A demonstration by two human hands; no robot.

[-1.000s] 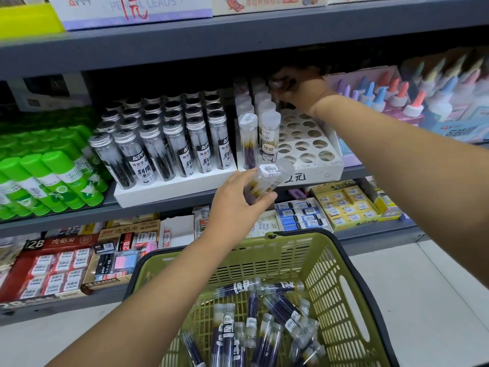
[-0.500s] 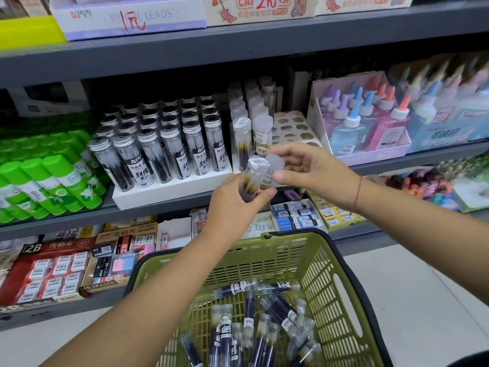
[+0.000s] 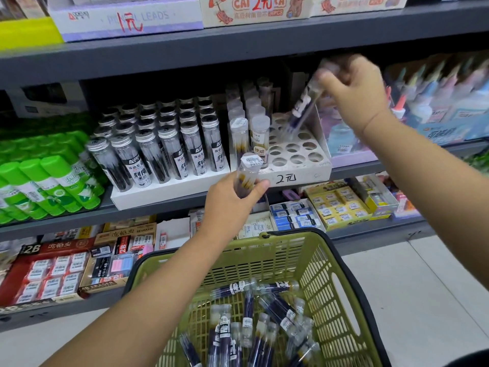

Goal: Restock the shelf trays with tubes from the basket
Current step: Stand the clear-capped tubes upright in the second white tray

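Right hand (image 3: 354,94) is up over the white tray (image 3: 299,176) on the middle shelf (image 3: 148,211), fingers curled round the top of a tilted tube (image 3: 301,109). Its bottom end is down at the back holes, but it's too blurry to tell if it's actually in one. Left hand (image 3: 230,205) grips a second tube (image 3: 247,173), upright, right at the tray's front edge. Loads of loose tubes (image 3: 264,313) are lying in the green basket (image 3: 267,258) below.
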